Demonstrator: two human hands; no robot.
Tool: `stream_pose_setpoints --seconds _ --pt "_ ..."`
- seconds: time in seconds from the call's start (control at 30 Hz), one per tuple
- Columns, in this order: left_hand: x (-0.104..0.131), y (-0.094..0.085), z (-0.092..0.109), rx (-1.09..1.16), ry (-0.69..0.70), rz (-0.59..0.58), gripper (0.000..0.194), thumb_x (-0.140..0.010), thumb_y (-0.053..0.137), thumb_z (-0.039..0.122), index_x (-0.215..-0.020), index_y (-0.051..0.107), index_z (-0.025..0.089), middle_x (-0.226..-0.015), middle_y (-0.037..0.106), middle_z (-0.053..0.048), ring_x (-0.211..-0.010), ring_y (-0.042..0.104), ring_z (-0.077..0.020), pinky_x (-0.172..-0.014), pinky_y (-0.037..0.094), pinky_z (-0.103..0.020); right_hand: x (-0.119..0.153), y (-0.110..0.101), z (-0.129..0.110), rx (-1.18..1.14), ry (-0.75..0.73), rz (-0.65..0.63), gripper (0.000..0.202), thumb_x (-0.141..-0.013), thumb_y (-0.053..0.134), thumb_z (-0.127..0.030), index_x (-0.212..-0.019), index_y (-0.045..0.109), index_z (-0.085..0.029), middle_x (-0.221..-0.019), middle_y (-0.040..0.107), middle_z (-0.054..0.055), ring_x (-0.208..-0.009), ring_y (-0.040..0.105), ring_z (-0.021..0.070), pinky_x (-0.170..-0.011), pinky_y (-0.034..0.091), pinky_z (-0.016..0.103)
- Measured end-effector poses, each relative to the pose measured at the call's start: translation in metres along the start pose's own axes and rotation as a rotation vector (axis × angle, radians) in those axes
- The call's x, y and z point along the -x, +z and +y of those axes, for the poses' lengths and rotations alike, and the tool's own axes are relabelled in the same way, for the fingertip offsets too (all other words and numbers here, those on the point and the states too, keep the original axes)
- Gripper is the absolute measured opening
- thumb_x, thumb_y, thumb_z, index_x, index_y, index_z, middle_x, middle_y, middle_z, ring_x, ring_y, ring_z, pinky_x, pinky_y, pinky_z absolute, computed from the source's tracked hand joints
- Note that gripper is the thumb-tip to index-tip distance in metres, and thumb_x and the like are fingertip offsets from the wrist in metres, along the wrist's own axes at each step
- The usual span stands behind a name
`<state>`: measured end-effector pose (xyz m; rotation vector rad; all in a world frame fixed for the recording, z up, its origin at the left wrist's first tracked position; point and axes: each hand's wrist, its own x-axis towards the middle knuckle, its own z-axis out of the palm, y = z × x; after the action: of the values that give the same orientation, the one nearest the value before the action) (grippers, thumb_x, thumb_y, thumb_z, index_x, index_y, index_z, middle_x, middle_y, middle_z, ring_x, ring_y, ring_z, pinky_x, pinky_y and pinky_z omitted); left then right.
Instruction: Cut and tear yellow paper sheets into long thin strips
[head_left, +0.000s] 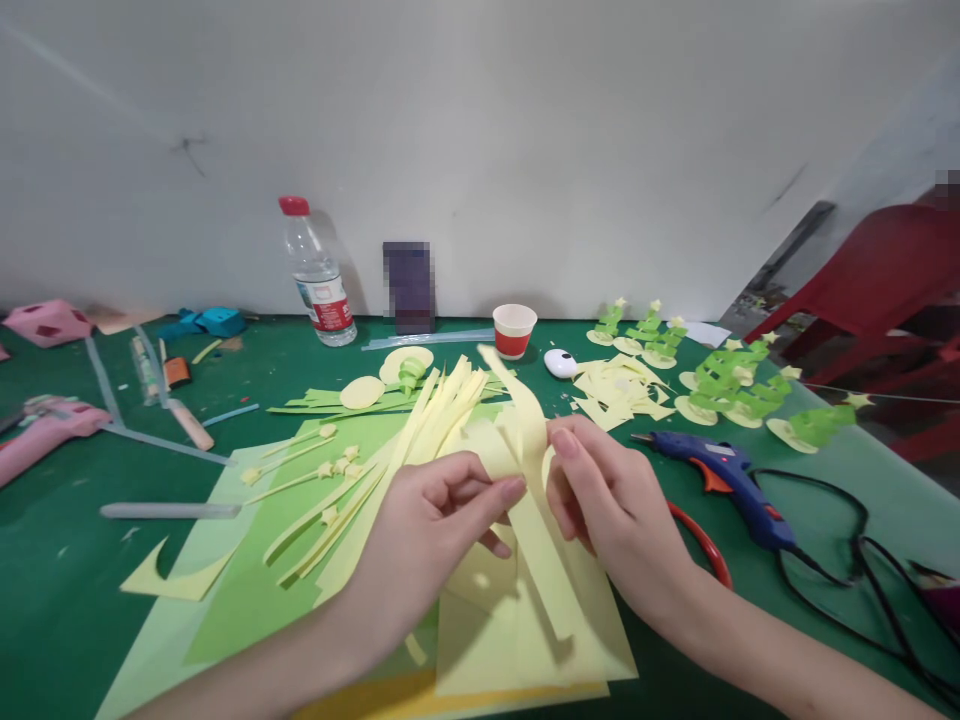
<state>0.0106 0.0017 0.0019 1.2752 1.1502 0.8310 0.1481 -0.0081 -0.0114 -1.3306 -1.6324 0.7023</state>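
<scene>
Between my two hands is a pale yellow paper strip (pixel 536 545), looped and crossed over itself with a long tail hanging toward me. My left hand (pixel 442 520) pinches it near the crossing, thumb against fingers. On the other side, my right hand (pixel 607 490) has thumb and forefinger closed at the edge of the loop. Underneath lie pale yellow sheets (pixel 480 640) on top of green sheets (pixel 255 590). A bundle of narrow yellow strips (pixel 420 430) fans out behind my left hand, with small folded paper stars (pixel 341 465) beside it.
On the right, a blue glue gun (pixel 727 470) trails its black cord (pixel 847 490). Behind it stand several green paper spirals (pixel 720 380) with stars. A paper cup (pixel 513 335), a water bottle (pixel 322 285) and a pink glue gun (pixel 56 430) also occupy the green table (pixel 60 600).
</scene>
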Motion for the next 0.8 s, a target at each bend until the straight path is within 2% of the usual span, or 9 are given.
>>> stream_pose_setpoints --seconds 0.13,0.23,0.33,0.47,0.63,0.8 --pt "-0.001 -0.002 0.000 0.026 -0.015 -0.033 0.024 -0.067 0.063 0.028 -0.049 0.051 0.018 -0.044 0.049 0.010 -0.043 0.058 -0.0082 -0.049 0.047 -0.017 -0.002 -0.001 -0.001 0.031 -0.011 -0.046 0.026 -0.081 0.043 -0.032 -0.059 0.038 -0.019 -0.047 0.034 -0.007 -0.041 0.031 0.0074 -0.037 0.023 0.019" --pt "-0.002 -0.001 -0.001 0.047 -0.088 -0.154 0.022 -0.066 0.065 0.025 -0.050 0.052 0.017 -0.047 0.056 0.008 -0.046 0.059 -0.0081 -0.048 0.047 -0.016 -0.004 0.000 -0.001 0.027 -0.025 -0.025 0.026 -0.081 0.042 -0.030 -0.058 0.039 -0.018 -0.051 0.040 -0.004 -0.045 0.035 0.0079 -0.040 0.028 0.019" --pt "-0.002 0.001 -0.002 0.053 -0.160 -0.258 0.017 -0.068 0.064 0.025 -0.055 0.057 0.016 -0.056 0.064 0.004 -0.047 0.059 -0.0079 -0.048 0.047 -0.016 -0.004 0.001 0.000 -0.017 0.000 -0.001 0.024 -0.082 0.041 -0.029 -0.060 0.040 -0.019 -0.044 0.032 -0.008 -0.038 0.027 0.0067 -0.034 0.021 0.018" --pt "-0.002 0.002 -0.005 0.060 -0.166 -0.239 0.017 -0.069 0.063 0.023 -0.055 0.056 0.015 -0.056 0.064 0.004 -0.046 0.058 -0.0069 -0.048 0.047 -0.015 -0.002 0.001 0.001 -0.005 -0.002 0.008 0.024 -0.082 0.041 -0.028 -0.060 0.040 -0.019 -0.038 0.023 -0.010 -0.033 0.018 0.0055 -0.031 0.011 0.018" --pt "-0.002 0.001 -0.011 0.113 -0.117 -0.269 0.018 -0.068 0.064 0.024 -0.056 0.054 0.015 -0.053 0.063 0.003 -0.049 0.060 -0.0088 -0.048 0.049 -0.016 -0.001 0.002 0.003 0.030 -0.104 0.064 0.024 -0.082 0.041 -0.025 -0.059 0.041 -0.019 -0.039 0.020 -0.011 -0.033 0.015 0.0049 -0.030 0.011 0.018" --pt "-0.001 0.002 -0.011 0.134 -0.110 -0.238 0.019 -0.068 0.065 0.023 -0.054 0.053 0.015 -0.050 0.063 0.003 -0.044 0.057 -0.0072 -0.046 0.048 -0.015 0.001 0.005 0.002 0.065 -0.127 0.154 0.023 -0.082 0.040 -0.025 -0.059 0.041 -0.019 -0.037 0.022 -0.010 -0.031 0.018 0.0050 -0.030 0.014 0.018"
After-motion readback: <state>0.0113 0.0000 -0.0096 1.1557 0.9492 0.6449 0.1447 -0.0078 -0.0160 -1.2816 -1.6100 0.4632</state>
